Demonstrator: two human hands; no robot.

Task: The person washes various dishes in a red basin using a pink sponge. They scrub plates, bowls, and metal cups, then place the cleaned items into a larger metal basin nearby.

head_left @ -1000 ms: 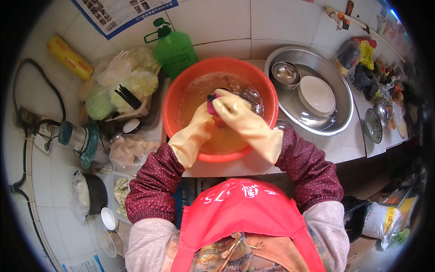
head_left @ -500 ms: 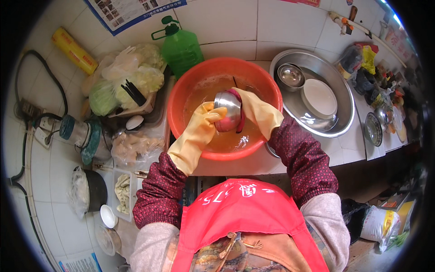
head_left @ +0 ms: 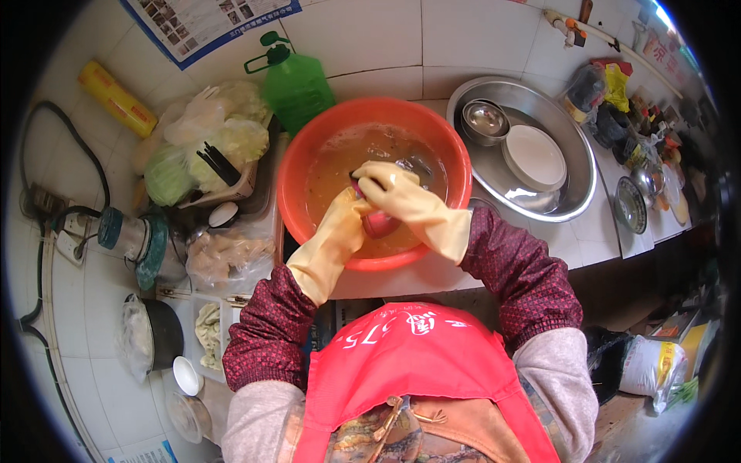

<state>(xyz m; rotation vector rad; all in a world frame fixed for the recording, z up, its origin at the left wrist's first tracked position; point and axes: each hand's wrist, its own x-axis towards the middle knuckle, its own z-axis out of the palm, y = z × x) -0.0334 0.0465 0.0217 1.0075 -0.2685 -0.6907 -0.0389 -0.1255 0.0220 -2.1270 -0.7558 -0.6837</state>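
Both hands are in cream rubber gloves inside the orange plastic basin of cloudy, brownish water. My left hand grips a small metal bowl, which looks reddish here and is mostly covered by the gloves. My right hand lies over the bowl from the upper right, fingers curled on a dark pink cloth, of which only a little shows. Something dark and shiny lies in the water behind my right hand, too hidden to name.
A steel tub with bowls and white plates stands right. A green jug, bagged cabbage and bagged food sit left. Condiments and dishes crowd the right edge; a pot stands lower left.
The metal bowl came into clear sight half a second ago, held up between my hands. Now my right hand has swung over it toward the left, covering most of it and the cloth.
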